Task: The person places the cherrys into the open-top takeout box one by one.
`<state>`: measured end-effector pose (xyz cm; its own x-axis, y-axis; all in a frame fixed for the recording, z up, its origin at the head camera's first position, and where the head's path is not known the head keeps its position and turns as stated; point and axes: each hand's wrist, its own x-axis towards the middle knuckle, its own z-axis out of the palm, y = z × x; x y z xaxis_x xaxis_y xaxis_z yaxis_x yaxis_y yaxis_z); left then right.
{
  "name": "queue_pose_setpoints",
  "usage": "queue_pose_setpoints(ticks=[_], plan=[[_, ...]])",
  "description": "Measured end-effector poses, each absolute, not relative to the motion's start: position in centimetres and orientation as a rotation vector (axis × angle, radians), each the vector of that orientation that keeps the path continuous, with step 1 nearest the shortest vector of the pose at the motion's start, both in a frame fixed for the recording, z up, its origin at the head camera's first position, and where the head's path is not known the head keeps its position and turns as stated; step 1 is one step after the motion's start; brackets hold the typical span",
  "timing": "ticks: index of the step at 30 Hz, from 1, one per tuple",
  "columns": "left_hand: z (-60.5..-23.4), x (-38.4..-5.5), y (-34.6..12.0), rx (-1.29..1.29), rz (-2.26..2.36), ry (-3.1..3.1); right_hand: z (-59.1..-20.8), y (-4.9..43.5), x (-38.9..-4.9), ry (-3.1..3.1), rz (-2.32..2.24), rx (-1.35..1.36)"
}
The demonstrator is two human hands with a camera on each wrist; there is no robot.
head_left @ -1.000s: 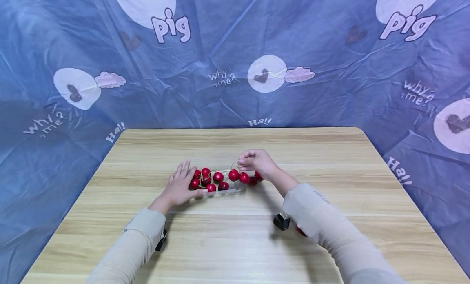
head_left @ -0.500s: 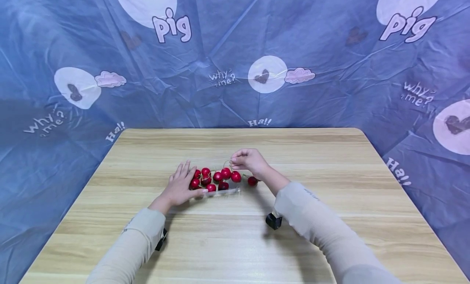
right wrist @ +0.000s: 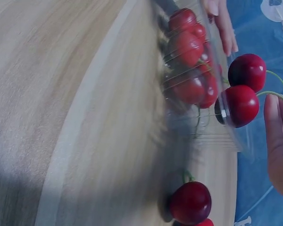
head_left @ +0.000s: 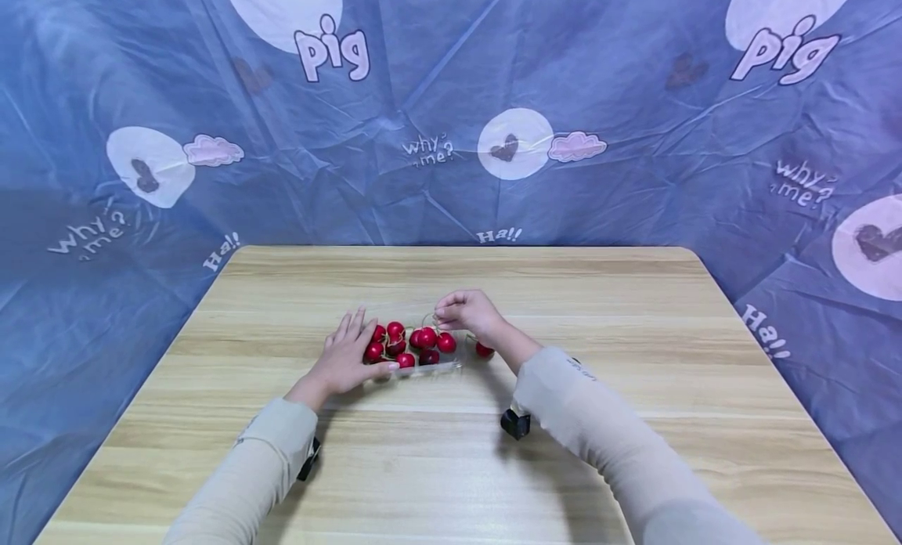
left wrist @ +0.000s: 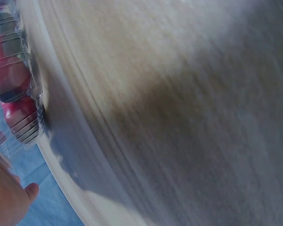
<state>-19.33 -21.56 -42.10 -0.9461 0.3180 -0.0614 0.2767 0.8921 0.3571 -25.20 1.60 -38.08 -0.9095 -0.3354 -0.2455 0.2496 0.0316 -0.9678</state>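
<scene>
A clear plastic box [head_left: 451,366] with several red cherries [head_left: 395,344] in it sits mid-table. My left hand [head_left: 347,357] rests on its left end, fingers spread along the far side and thumb along the near side. With thumb and fingertips, my right hand [head_left: 474,316] pinches the green stems of a pair of cherries [right wrist: 242,106]. In the right wrist view this pair hangs at the box's upper rim; in the head view it overlaps the cherries inside. The left wrist view catches the box's ribbed wall [left wrist: 26,125] and part of my left hand [left wrist: 7,195].
Close to the box's right end, a loose cherry [right wrist: 191,202] lies on the wooden table [head_left: 423,459], with part of another below it in the right wrist view. A blue printed cloth [head_left: 395,75] hangs behind the table.
My right hand has moved left with the pair of cherries, from the box's right end to over its inside, then slightly down. My left hand has stayed in place.
</scene>
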Motion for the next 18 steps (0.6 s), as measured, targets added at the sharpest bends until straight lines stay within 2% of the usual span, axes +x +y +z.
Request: queue_pose_setpoints(ticks=[18], plan=[[-41.83, -19.37, -21.45, 0.444, 0.503, 2.921, -38.87, 0.76, -25.48, 1.977, -1.811, -0.049]])
